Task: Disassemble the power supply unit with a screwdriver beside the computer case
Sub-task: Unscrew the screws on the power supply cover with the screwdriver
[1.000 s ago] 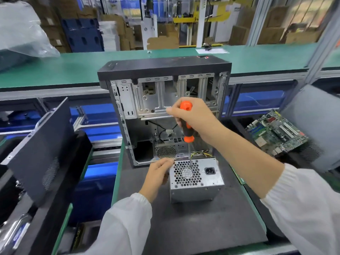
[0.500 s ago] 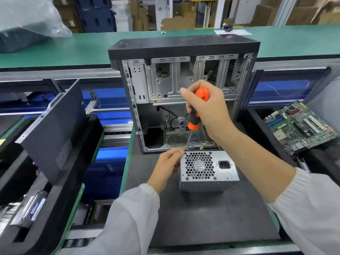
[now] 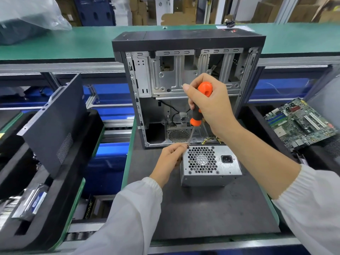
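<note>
At the centre of the frame, your right hand (image 3: 211, 105) grips the orange-and-black screwdriver (image 3: 199, 105), its tip set at the upper left corner of the power supply unit (image 3: 211, 165). Your left hand (image 3: 169, 161) holds that corner, fingers curled against the unit's left edge. The silver unit sits on the dark bench (image 3: 211, 208) mat, fan grille facing up, just in front of the open computer case (image 3: 187, 85). A side panel (image 3: 53, 126) leans at left; a green circuit board (image 3: 301, 124) lies at right.
</note>
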Motion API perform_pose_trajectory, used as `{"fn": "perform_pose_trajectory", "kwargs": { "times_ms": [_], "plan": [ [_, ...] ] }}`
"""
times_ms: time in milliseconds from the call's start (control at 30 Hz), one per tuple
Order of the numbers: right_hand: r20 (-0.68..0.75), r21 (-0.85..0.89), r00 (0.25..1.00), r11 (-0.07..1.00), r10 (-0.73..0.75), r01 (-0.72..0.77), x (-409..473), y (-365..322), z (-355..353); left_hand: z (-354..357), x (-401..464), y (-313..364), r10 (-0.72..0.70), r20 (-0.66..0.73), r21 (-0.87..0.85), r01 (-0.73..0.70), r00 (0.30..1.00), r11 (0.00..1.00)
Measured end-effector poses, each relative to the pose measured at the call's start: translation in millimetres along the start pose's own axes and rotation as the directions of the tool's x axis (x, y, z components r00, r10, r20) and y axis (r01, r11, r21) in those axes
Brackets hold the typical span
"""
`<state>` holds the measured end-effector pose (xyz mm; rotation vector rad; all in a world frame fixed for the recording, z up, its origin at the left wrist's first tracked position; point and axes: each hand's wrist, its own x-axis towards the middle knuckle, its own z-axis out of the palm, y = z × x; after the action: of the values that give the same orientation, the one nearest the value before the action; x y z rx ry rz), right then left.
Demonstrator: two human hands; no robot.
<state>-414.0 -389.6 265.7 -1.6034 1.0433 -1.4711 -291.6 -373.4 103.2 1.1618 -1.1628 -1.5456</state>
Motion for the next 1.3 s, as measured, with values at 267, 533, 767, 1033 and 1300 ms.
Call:
{"fn": "perform_pose_trajectory", "kwargs": {
  "times_ms": [267,533,767,1033,1300],
  "plan": [
    [-0.011,-0.012,1.000,1.000,-0.026,0.026,-6.9,6.7,-1.5,0.8,6.1,0.9,-0.010,-0.023,0.026,0.010,1.000,1.000],
    [-0.032,0.009,0.999,1.000,0.012,-0.012,-0.9,11.6,-7.6,-1.8,8.2,2.3,0.019,0.008,0.059,-0.020,1.000,0.998],
    [0.097,-0.875,0.994,0.471,-0.047,0.108,24.4,-0.5,-10.9,-26.6,11.2,12.8,0.104,0.048,0.299,-0.114,0.993,0.947],
    [0.483,-0.827,0.805,0.480,0.344,0.292,62.6,-34.2,-7.9,-23.3,17.1,54.5,0.299,0.161,0.311,-0.335,0.941,0.889],
    [0.650,-0.736,0.407,0.398,0.641,0.548,86.0,-71.7,-8.7,-14.6,21.8,66.5,0.388,0.055,0.383,-0.378,0.920,0.843]
  ]
}}
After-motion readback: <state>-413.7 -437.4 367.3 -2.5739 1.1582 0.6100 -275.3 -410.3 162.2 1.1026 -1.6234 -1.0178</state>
